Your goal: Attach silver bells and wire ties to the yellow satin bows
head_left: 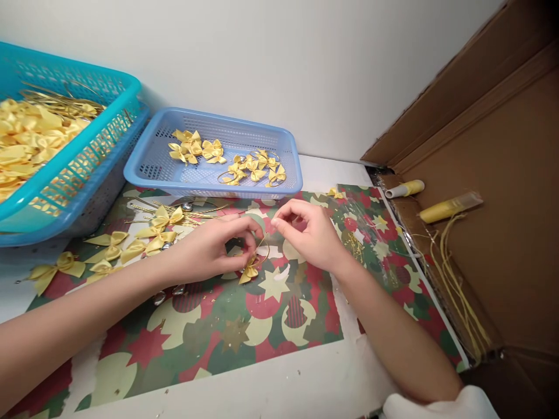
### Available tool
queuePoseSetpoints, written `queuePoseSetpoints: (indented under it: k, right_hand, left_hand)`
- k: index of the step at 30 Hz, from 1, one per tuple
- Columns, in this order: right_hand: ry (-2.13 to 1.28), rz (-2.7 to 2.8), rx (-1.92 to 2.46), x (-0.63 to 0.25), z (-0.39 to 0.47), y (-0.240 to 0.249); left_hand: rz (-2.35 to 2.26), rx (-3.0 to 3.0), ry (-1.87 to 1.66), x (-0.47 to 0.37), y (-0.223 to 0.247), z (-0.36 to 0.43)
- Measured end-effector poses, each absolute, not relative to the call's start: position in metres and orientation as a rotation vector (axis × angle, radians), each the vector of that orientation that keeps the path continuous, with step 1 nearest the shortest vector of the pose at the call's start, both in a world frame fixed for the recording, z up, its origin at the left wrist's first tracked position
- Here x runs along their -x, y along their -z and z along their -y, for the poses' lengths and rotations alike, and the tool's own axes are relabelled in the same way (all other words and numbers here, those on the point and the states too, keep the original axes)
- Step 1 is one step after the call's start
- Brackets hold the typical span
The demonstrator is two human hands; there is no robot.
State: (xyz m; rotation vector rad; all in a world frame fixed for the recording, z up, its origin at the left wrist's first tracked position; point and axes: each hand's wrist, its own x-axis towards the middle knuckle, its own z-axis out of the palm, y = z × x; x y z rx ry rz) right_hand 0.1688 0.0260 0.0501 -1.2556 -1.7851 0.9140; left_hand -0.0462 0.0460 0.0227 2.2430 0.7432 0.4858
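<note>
My left hand (pixel 225 247) is closed over the patterned paper, gripping a small yellow ribbon bow (pixel 250 272) with a thin gold cord (pixel 268 251) that curves up in a loop. To its right, my right hand (pixel 308 233) has thumb and forefinger pinched together a little above the loop. What sits between those fingertips is too small to make out. Left of my left hand lie loose yellow bows (pixel 163 218) and straight gold cords (pixel 198 214), partly behind the wrist. Silvery bells or beads (pixel 159 298) rest below my left forearm.
A blue basket (pixel 213 186) behind my hands holds several corded bows. The turquoise basket (pixel 87 157) at left is heaped with bows and gold cords. Cardboard (pixel 489 244) walls the right side, with yellow tubes (pixel 449 206) and hanging yellow strings (pixel 458 291). Gold scraps (pixel 356 247) lie at right.
</note>
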Motion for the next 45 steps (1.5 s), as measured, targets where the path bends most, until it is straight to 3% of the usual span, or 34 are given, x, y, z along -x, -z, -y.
queuePoseSetpoints:
  k: [13,29,45]
  right_hand:
    - [-0.921,1.814,1.206,-0.167,-0.024,-0.052]
    - [-0.871,1.8,1.272,-0.175,-0.03,-0.051]
    - [-0.789,1.68,1.311,-0.194,-0.044,-0.049]
  left_hand:
    - [-0.793,-1.935,-0.436,0.039,-0.029,-0.05]
    - [-0.71,-2.36,-0.443,0.051,-0.018,-0.05]
    - [-0.688,-2.334,-0.449,0.055,-0.012,-0.047]
